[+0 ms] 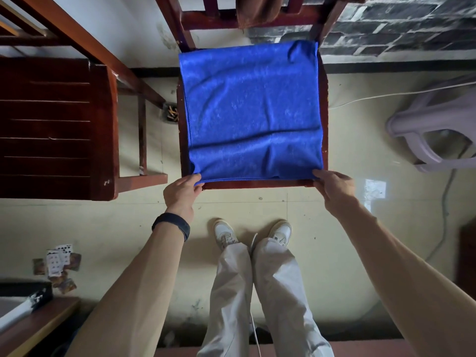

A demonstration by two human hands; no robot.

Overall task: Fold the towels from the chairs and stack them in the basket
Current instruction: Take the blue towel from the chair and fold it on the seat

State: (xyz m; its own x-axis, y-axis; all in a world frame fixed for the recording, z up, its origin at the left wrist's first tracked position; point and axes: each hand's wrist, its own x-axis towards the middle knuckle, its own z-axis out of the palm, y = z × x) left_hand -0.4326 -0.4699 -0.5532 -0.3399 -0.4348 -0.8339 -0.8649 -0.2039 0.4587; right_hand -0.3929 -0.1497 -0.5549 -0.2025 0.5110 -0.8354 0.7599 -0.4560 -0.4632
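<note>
Head view. On the seat of the wooden chair (325,106): a blue towel (252,112), spread flat, lightly creased. At the chair's front-left corner: left hand (181,193), fingers (197,180) pinching the towel's corner. At its front-right corner: right hand (334,188), fingers (318,175) grasping the other corner. Over the chair's backrest: a brown towel (257,11), draped. Right of the chair: a plastic stool (422,130).

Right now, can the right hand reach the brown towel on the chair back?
Likely not: the right hand pinches the blue towel, and the brown towel hangs beyond the seat.
</note>
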